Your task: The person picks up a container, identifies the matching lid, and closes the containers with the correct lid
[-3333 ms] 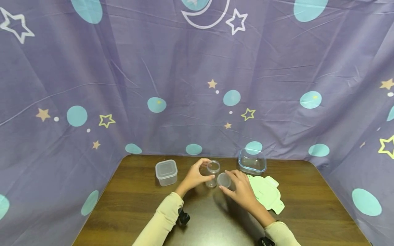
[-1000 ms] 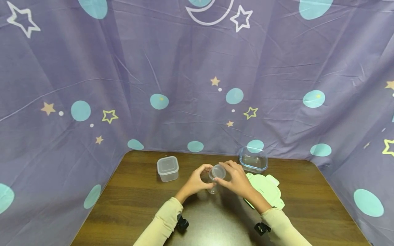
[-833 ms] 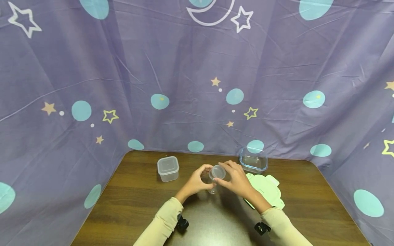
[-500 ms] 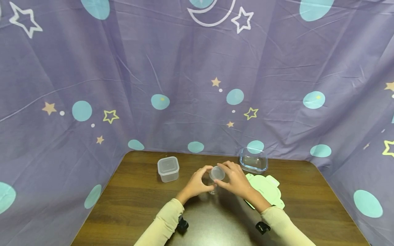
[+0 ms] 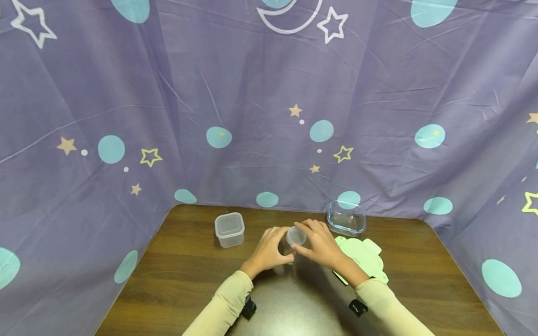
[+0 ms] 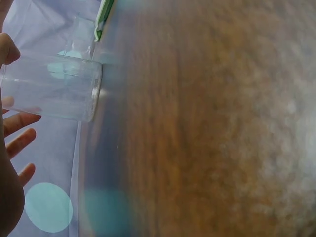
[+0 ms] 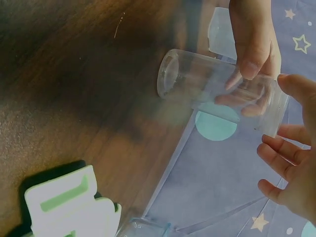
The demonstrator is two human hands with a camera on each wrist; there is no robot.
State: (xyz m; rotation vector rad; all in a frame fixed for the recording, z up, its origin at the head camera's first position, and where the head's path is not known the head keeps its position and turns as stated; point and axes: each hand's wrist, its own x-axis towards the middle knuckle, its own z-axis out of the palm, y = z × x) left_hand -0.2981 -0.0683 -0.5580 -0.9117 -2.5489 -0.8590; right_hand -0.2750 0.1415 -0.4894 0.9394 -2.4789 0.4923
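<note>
A clear, tall jar point(image 7: 190, 81) stands upright on the table near the middle. My left hand point(image 5: 266, 249) grips it, thumb on the near side and fingers behind. On the jar's mouth sits a round translucent lid point(image 5: 296, 236), which looks level. The thumb and fingers of my right hand point(image 5: 320, 243) pinch this lid by its edge. In the left wrist view the lower part of the jar point(image 6: 54, 89) shows between the fingers, and its top is out of frame. Whether the lid is fully seated cannot be seen.
Back left on the wooden table point(image 5: 176, 261) is a square translucent container point(image 5: 230, 230) with its lid on. A light green lid with side flaps point(image 5: 365, 256) lies beside my right forearm. Behind it stands a clear glass container point(image 5: 346, 220). A patterned purple curtain point(image 5: 252, 182) hangs behind.
The lid, first held apart to the right of the jar, has moved left onto its mouth and gone from tilted to level. My left hand has closed in around the jar.
</note>
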